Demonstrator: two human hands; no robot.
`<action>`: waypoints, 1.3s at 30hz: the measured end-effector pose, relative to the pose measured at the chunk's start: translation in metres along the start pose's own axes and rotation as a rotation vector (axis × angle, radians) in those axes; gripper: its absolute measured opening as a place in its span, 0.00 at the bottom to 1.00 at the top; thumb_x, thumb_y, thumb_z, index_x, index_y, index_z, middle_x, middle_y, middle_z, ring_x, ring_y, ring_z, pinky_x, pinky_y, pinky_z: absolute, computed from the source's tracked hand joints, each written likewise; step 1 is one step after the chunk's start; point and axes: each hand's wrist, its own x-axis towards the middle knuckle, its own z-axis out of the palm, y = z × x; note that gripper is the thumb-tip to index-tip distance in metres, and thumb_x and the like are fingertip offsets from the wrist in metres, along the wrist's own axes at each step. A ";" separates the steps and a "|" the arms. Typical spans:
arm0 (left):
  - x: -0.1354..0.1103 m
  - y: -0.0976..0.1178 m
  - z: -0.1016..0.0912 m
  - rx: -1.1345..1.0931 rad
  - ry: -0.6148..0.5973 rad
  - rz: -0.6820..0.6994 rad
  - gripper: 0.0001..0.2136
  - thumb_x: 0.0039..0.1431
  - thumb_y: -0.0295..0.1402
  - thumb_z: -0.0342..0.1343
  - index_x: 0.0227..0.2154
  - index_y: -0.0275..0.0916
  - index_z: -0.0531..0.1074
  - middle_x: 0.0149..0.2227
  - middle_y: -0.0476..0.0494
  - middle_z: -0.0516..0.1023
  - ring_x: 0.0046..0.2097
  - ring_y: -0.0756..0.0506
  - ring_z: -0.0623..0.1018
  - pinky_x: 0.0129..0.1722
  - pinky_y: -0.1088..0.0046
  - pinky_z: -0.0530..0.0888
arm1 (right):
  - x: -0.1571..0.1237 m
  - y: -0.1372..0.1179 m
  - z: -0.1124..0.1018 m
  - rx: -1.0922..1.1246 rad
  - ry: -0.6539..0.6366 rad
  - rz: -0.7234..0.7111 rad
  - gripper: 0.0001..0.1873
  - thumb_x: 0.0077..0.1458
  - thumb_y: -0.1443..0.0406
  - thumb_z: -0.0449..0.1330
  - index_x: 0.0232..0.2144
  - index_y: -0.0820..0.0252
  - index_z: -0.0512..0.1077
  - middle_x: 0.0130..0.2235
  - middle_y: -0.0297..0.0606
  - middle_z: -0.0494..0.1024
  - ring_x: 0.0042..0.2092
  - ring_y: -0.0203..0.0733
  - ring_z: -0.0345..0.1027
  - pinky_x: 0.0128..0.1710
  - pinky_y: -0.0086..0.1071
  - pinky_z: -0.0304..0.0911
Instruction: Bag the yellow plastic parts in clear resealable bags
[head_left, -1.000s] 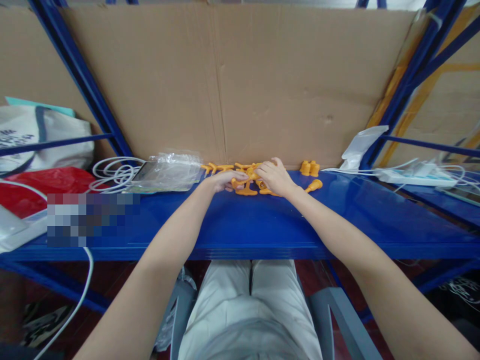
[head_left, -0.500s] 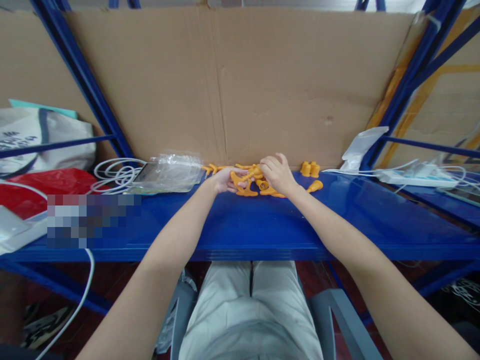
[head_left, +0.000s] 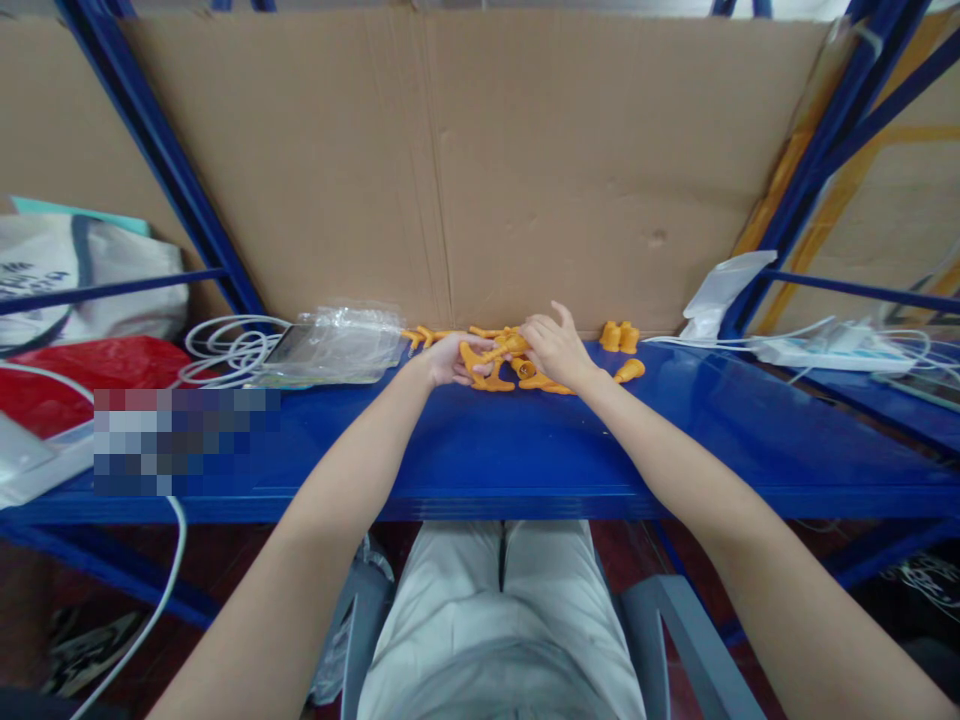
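Note:
Several small orange plastic parts (head_left: 491,381) lie in a cluster at the back of the blue metal shelf (head_left: 525,450), against a cardboard wall. My left hand (head_left: 448,358) is curled around one orange part (head_left: 480,357) and holds it just above the shelf. My right hand (head_left: 553,345) meets it from the right, its thumb and forefinger pinched on the same orange piece near its upper end, the other fingers raised. More orange parts (head_left: 620,337) stand to the right, and one cone-shaped part (head_left: 628,372) lies beside my right wrist.
A clear plastic bag (head_left: 336,343) and coiled white cable (head_left: 229,348) lie left of the parts. A red bag (head_left: 90,368) and a white tote (head_left: 67,275) sit far left. A white power strip with cables (head_left: 817,350) is at the right. Blue rack posts frame the cardboard.
My left hand has lifted an orange part off the shelf and turned it up. My right hand has risen slightly and pinched its top, with fingers spreading more.

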 end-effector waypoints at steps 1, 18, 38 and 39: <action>-0.001 -0.001 -0.001 0.009 0.008 -0.003 0.11 0.59 0.37 0.53 0.33 0.33 0.72 0.16 0.50 0.65 0.12 0.57 0.50 0.11 0.83 0.49 | -0.001 -0.002 -0.001 0.013 -0.018 0.000 0.14 0.63 0.69 0.48 0.46 0.61 0.71 0.43 0.47 0.77 0.51 0.48 0.65 0.63 0.58 0.43; -0.002 0.001 0.011 0.052 0.094 0.037 0.10 0.59 0.36 0.53 0.36 0.33 0.72 0.16 0.51 0.65 0.12 0.56 0.51 0.11 0.83 0.50 | 0.003 -0.009 -0.005 -0.050 -0.008 0.016 0.15 0.62 0.73 0.47 0.44 0.59 0.71 0.47 0.45 0.76 0.52 0.47 0.63 0.63 0.56 0.43; -0.003 -0.001 0.002 -0.229 0.726 0.474 0.14 0.51 0.23 0.52 0.42 0.38 0.70 0.18 0.57 0.69 0.11 0.58 0.53 0.12 0.85 0.48 | -0.071 0.096 -0.006 0.055 -0.031 1.219 0.15 0.55 0.62 0.60 0.44 0.60 0.74 0.49 0.49 0.76 0.52 0.54 0.68 0.52 0.50 0.61; -0.001 -0.002 0.000 -0.236 0.784 0.475 0.12 0.51 0.23 0.53 0.40 0.38 0.70 0.19 0.57 0.69 0.12 0.58 0.55 0.12 0.85 0.49 | -0.075 0.098 -0.005 0.085 -0.053 1.272 0.15 0.54 0.62 0.60 0.44 0.60 0.75 0.48 0.48 0.77 0.51 0.53 0.69 0.52 0.49 0.62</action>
